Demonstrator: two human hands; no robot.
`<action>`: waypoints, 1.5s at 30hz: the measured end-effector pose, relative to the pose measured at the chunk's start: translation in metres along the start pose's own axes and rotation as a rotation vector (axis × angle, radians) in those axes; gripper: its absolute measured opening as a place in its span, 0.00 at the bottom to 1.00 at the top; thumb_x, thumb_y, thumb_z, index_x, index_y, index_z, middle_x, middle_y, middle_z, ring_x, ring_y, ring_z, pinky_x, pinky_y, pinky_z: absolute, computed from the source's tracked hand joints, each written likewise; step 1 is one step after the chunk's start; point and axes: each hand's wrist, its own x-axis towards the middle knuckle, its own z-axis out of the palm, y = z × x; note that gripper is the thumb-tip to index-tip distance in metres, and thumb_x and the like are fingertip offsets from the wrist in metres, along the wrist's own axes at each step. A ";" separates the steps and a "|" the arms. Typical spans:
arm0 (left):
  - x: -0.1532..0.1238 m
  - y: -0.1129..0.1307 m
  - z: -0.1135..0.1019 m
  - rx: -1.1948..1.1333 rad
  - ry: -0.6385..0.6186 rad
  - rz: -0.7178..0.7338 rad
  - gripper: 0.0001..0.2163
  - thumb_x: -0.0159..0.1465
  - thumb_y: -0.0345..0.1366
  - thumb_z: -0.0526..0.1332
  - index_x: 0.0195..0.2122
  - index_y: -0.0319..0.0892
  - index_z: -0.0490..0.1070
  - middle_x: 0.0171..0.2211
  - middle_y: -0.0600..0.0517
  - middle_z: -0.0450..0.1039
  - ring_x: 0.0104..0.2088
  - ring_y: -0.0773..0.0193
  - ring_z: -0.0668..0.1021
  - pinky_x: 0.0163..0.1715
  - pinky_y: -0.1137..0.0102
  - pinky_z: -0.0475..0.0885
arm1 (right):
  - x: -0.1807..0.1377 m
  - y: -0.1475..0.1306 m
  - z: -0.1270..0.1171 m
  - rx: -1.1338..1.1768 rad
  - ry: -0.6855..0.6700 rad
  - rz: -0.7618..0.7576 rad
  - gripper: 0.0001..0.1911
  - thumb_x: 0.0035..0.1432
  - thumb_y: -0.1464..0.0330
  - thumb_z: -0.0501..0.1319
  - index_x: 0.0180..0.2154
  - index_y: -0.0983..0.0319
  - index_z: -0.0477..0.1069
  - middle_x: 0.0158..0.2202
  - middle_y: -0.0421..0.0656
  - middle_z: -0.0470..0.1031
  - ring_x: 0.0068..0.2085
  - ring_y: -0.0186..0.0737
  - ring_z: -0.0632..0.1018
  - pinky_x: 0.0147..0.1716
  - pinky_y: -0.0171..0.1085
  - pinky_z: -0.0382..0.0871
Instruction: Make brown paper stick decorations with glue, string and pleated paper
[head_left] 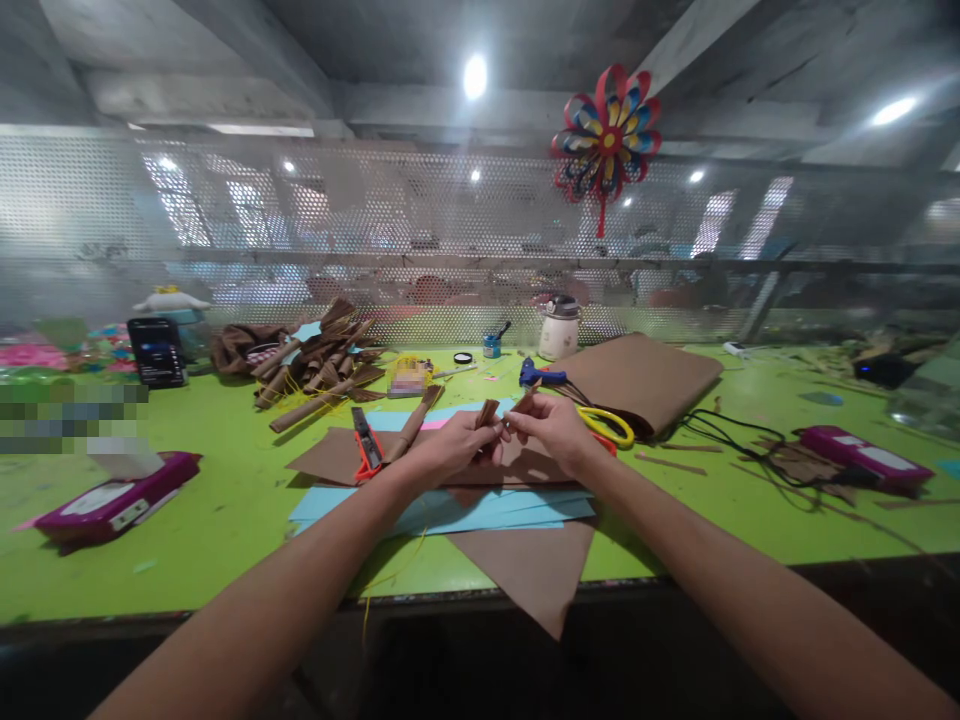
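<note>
Both hands meet over the middle of the table. My left hand [457,442] is closed round a small rolled piece of brown paper [487,411], whose end sticks up. Close beside it, my right hand [556,428] pinches a brown paper strip [526,398]; its fingertips almost touch the left ones. Below lie brown paper sheets [324,461] and light blue paper strips [480,512], with a brown pointed sheet [536,570] hanging over the front edge. An orange-handled cutter [366,445] and a brown paper roll [415,424] lie left of my left hand.
A pile of brown paper rolls [326,365] is at the back left, near a phone [156,352]. Behind my right hand are a blue glue gun [541,374], a yellow ring [611,427] and folded brown paper [637,380]. Purple power strips [127,500] lie on both sides.
</note>
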 end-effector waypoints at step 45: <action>0.001 0.005 -0.001 -0.257 0.319 -0.068 0.16 0.47 0.43 0.65 0.30 0.35 0.71 0.17 0.59 0.58 0.18 0.76 0.56 0.18 0.75 0.47 | -0.014 0.004 0.018 -0.832 0.232 -0.393 0.04 0.53 0.70 0.55 0.27 0.62 0.66 0.24 0.42 0.70 0.25 0.36 0.69 0.26 0.33 0.59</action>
